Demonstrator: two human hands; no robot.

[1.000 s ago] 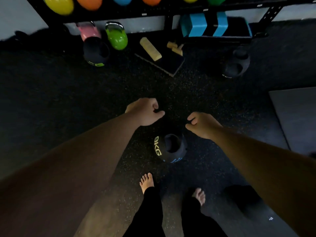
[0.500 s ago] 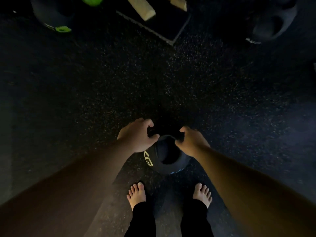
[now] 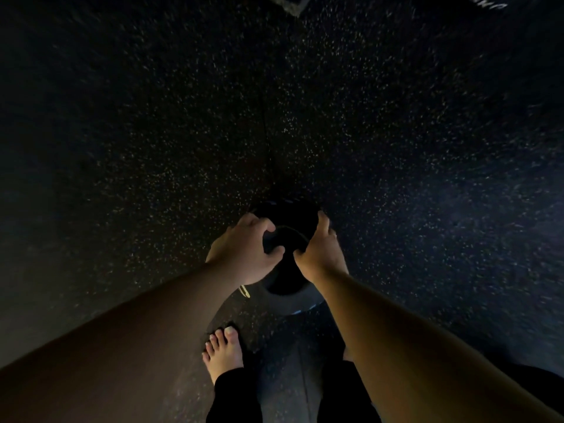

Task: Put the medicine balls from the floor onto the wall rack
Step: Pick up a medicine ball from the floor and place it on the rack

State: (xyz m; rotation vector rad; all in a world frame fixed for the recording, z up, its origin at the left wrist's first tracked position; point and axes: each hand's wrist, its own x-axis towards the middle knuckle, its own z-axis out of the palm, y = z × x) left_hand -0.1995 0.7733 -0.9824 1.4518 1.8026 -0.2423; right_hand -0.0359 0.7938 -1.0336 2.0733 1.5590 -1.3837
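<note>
A black medicine ball with handle cut-outs and yellow lettering sits on the dark speckled floor just ahead of my bare feet. My left hand curls over its left side, with the thumb hooked into a cut-out. My right hand clamps its right side, fingers reaching over the far edge. Both hands cover most of the ball's top. The wall rack is out of view.
My left foot stands close behind the ball; the right foot is hidden under my right forearm. A corner of a dark board shows at the top edge, and another black ball with pale lettering at the top right.
The view has tilted further down and closer, so the rack and kettlebells have left the frame. Both hands came down from above the ball and closed on its two sides.
</note>
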